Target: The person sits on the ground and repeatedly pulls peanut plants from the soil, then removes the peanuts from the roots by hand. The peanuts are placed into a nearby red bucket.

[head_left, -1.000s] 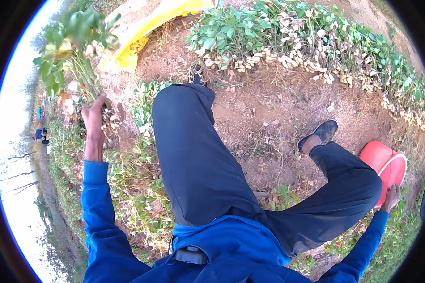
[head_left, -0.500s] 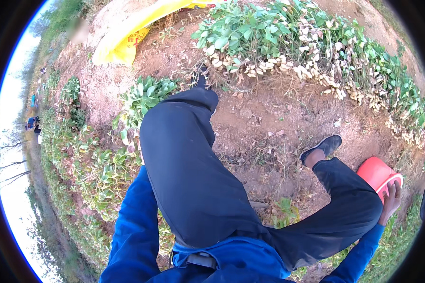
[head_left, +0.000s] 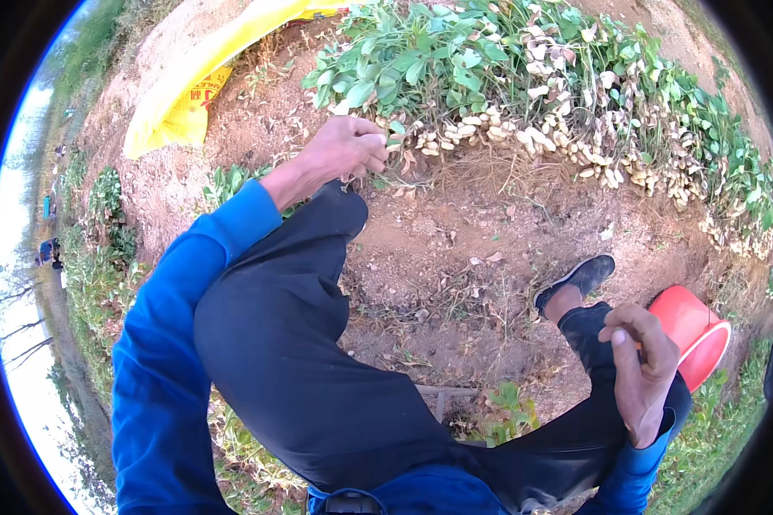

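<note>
My left hand [head_left: 345, 148] is stretched out over my left knee, fingers loosely bent and a little apart, with nothing visible in them. It hovers beside a row of uprooted peanut plants [head_left: 421, 64], whose pale peanut pods [head_left: 537, 137] hang along the near side. At the right, my right hand [head_left: 642, 360] is raised above my right knee. Its fingers curl loosely with the thumb up, and no object shows between them. Just beyond it a red plastic bucket [head_left: 680, 313] lies tilted on the soil, its pale-rimmed mouth facing right; its inside is mostly hidden.
A yellow printed sack [head_left: 185, 116] lies on the soil at the far left. Leafy green plants [head_left: 107, 202] grow along the left side. Dry leaves and stems litter the soil around my dark shoe [head_left: 580, 279]. Small distant figures [head_left: 50, 251] show at the left edge.
My left hand has come up into view and reached forward to the peanut plants. My right hand has let go of the bucket's rim and moved left, over my knee.
</note>
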`<action>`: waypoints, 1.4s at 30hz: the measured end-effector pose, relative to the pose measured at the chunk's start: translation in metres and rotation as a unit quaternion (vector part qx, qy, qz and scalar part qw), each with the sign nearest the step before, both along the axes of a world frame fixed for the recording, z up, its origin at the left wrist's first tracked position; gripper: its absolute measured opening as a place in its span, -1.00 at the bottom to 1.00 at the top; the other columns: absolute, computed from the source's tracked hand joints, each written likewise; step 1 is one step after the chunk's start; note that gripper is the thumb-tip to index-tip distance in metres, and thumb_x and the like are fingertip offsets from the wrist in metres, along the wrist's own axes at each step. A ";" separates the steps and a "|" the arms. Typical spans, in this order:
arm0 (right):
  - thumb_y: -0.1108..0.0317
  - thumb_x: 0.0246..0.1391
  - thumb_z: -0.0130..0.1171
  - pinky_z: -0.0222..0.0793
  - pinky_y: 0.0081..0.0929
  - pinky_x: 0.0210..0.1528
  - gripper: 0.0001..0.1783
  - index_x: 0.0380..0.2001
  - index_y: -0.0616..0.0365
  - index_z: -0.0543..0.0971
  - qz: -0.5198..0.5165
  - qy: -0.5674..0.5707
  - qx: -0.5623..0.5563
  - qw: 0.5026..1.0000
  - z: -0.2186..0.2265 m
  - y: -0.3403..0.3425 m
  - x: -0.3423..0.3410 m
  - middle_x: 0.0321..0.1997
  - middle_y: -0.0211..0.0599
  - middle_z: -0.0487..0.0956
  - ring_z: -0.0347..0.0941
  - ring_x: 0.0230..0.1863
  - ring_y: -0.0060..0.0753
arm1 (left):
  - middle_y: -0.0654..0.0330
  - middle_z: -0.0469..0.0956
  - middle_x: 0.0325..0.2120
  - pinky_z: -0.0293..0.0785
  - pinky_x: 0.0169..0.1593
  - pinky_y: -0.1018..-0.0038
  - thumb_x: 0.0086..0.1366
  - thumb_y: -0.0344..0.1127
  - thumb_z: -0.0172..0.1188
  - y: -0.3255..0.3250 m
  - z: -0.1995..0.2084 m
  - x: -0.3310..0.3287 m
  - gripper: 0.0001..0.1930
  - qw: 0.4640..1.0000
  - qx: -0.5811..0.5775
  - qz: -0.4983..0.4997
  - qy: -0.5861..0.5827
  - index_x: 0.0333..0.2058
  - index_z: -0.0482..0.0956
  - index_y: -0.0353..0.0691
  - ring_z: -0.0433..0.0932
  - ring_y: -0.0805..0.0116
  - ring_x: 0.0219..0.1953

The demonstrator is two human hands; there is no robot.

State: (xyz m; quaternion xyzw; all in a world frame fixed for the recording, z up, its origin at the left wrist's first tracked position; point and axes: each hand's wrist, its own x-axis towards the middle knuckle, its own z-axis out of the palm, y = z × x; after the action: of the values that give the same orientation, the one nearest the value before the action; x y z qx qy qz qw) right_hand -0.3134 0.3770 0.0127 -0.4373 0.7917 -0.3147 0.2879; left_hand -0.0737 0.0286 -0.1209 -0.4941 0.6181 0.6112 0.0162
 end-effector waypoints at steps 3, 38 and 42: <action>0.67 0.02 0.19 0.47 -0.44 -0.25 -0.74 -0.18 0.28 0.53 0.089 0.024 0.073 0.993 0.007 -0.012 0.000 -0.30 -0.10 0.59 0.59 -0.34 -0.22 | 0.12 0.62 -0.38 0.48 -0.38 0.47 0.33 -0.11 0.20 -0.016 -0.034 -0.057 -0.53 0.989 -0.049 -0.088 -0.113 -0.08 0.54 -0.51 0.59 0.41 -0.40; 0.55 0.11 0.23 0.53 -0.44 -0.24 -0.66 -0.01 0.20 0.55 0.028 -0.117 -0.250 0.961 0.017 -0.038 0.027 -0.22 -0.13 0.61 0.61 -0.28 -0.33 | 0.11 0.66 -0.26 0.65 -0.06 0.28 0.44 -0.18 0.04 0.127 0.115 -0.076 -0.75 0.858 0.273 0.203 0.384 -0.11 0.53 -0.24 0.66 0.26 -0.21; 0.54 0.08 0.26 0.52 -0.38 -0.29 -0.66 -0.04 0.20 0.55 0.041 -0.011 -0.275 0.961 0.010 -0.061 0.025 -0.22 -0.09 0.62 0.61 -0.31 -0.19 | 0.17 0.64 -0.20 0.67 -0.14 0.35 0.46 -0.08 0.03 0.148 0.128 -0.103 -0.64 0.862 0.286 0.179 0.380 0.00 0.50 -0.25 0.66 0.35 -0.23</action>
State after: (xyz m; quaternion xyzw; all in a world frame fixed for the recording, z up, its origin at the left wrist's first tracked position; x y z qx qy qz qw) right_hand -0.2885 0.3158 0.0230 -0.5282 0.6530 -0.5128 0.1780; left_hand -0.1770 0.1763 0.0071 -0.2997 0.2757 0.8935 -0.1891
